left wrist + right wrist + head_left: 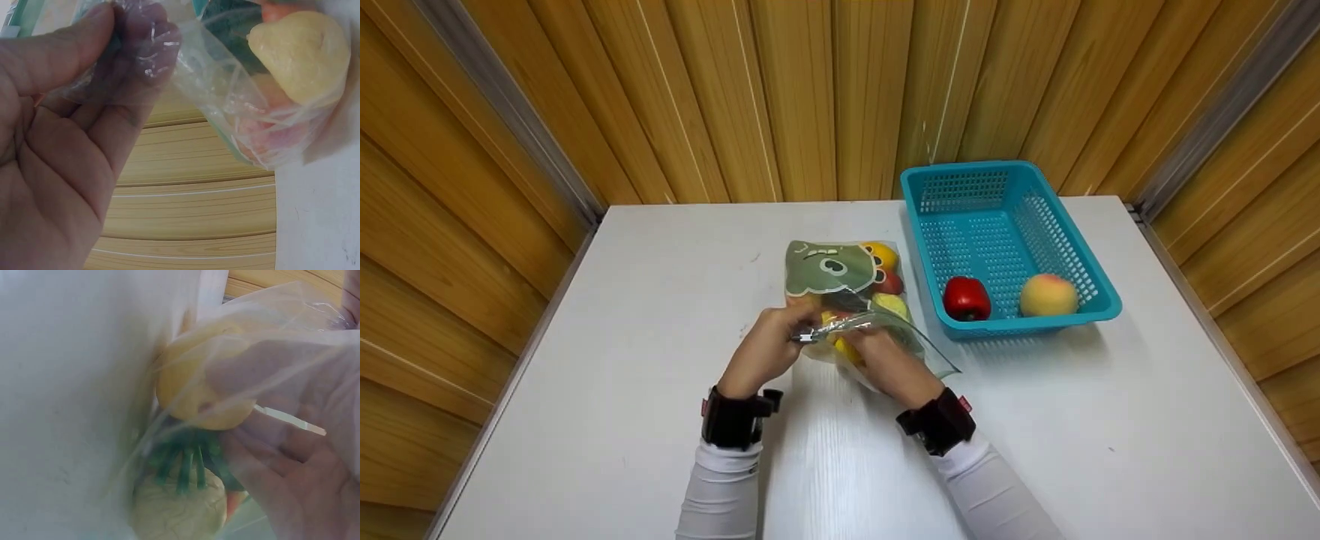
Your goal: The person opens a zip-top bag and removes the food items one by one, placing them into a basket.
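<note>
Left hand (766, 343) pinches the zip bag (821, 271), which stretches ahead; right hand (896, 367), inside it, touches 1 yellow fruit (183, 385), grip unclear.

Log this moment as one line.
left hand: grips bag edge | right hand: holds yellow fruit inside bag | basket: red item, peach

Left fingers (801, 315) grip a bag (831, 271) (see-through).

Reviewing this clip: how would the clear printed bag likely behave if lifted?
The bag would likely flop, since it wrinkles at the left hand. The fruit inside may shift, being rounded. Some might spill, as the bag is open around the right hand.
</note>
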Demonstrator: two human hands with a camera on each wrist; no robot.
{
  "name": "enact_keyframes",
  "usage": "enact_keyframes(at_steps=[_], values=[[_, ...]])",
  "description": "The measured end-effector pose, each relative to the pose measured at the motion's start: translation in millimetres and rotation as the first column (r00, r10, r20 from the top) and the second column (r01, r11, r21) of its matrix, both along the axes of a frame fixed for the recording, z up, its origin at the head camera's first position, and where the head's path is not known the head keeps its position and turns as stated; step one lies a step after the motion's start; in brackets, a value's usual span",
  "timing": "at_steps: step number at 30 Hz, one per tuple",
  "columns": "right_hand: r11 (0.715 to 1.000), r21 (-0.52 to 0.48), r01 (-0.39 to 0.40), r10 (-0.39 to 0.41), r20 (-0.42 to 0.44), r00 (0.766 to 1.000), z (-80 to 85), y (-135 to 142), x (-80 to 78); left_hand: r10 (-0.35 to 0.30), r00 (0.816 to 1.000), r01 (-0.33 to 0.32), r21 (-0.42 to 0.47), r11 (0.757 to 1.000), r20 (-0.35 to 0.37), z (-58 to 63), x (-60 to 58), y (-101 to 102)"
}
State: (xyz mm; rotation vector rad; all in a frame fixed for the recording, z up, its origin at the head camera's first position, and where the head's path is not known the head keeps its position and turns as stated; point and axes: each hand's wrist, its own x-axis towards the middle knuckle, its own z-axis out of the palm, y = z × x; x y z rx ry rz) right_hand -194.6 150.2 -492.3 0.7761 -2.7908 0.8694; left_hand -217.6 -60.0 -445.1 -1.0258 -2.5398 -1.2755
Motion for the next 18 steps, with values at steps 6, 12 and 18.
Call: enact_keyframes(at_steps=[6, 12, 18], values=[[0.999, -0.03, -0.029, 0.029, 0.005, 1.0, 14.6, 6, 5.1, 0.007, 1.0, -0.007, -0.006, 1.0, -0.001, 0.7, -0.5, -2], [0.999, 0.021, -0.049, 0.048, 0.053, 0.997, 43.7, 15, 18.1, 0.013, 1.0, -0.013, -0.004, 1.0, 0.01, 0.3, -0.3, -3], [0.994, -0.011, -0.112, 0.113, 0.088, 0.99, 74.6, 33, 34.3, 0.009, 1.0, -0.01, 0.007, 1.0, 0.008, -0.4, -0.1, -3]])
